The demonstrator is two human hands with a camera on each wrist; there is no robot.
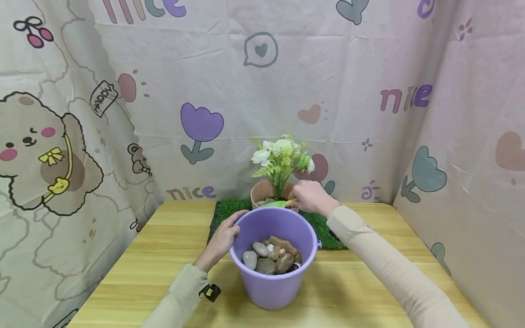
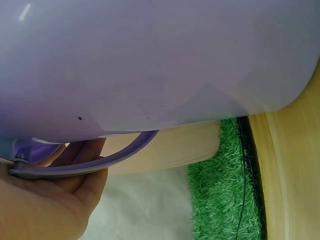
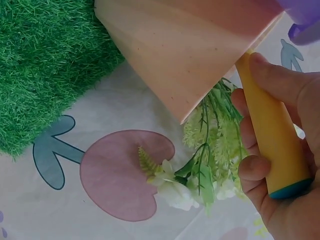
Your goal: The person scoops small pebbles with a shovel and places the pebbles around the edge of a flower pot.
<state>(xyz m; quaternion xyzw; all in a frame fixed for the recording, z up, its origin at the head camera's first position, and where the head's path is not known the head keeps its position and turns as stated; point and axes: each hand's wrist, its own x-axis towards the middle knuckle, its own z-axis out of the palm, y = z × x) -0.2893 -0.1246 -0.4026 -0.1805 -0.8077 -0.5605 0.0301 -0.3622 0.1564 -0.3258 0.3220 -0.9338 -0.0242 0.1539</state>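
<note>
Two bare hands are working above a pale wooden table [image 1: 164, 259]. The left hand [image 1: 221, 237] is gripping the rim of a round purple plastic bucket [image 1: 272, 288], which is holding smooth grey and brown stones [image 1: 266, 265]. The right hand [image 1: 312, 197] is curling its fingers round a yellow-handled, green-bladed trowel [image 3: 274, 127], its blade sitting at the mouth of a peach-coloured tapered flowerpot [image 3: 175, 55] behind the bucket, where white artificial-looking flowers [image 1: 283, 152] are standing.

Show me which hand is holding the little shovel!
The right hand: its fingers curl round the yellow-handled shovel, while the left hand holds the purple bucket.
</note>
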